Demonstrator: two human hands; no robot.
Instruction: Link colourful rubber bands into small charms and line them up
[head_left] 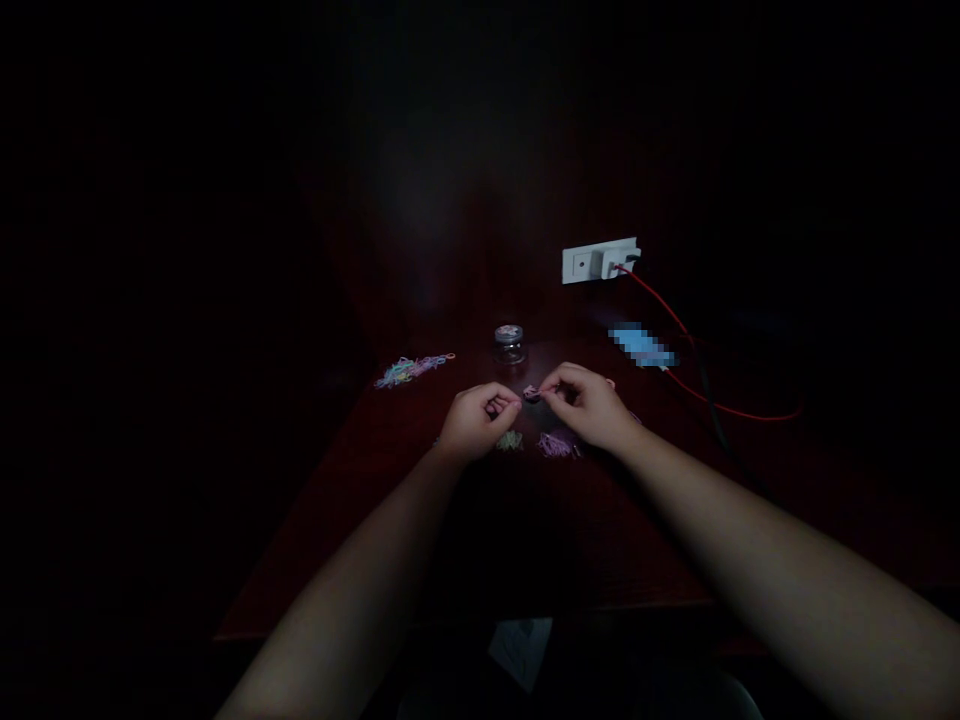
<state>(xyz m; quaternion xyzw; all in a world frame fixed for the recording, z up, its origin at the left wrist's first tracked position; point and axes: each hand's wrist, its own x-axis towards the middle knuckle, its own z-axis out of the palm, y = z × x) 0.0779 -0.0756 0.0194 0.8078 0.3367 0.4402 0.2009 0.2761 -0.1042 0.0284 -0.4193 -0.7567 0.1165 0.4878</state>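
Observation:
My left hand (pixel 480 420) is closed, thumb and forefinger pinched together over the dark red table (pixel 360 500). What it holds, if anything, is too small to make out. Opposite it, my right hand (pixel 589 405) pinches at the edge of a small clump of pink elastic bands (pixel 531 393), which sits between the two sets of fingertips. Below the hands lie a pile of green elastic bands (pixel 510 440) and a pile of purple elastic bands (pixel 556 444), partly covered by the hands. Just behind stands a small clear jar (pixel 509 345) with a lid.
A loose heap of mixed-colour elastic bands (pixel 412 370) lies at the left. To the right is a blurred blue phone-like object (pixel 643 345) with a red cable (pixel 739 411) running to a charger (pixel 611 263) in the wall socket (pixel 580 264). The surroundings are very dark.

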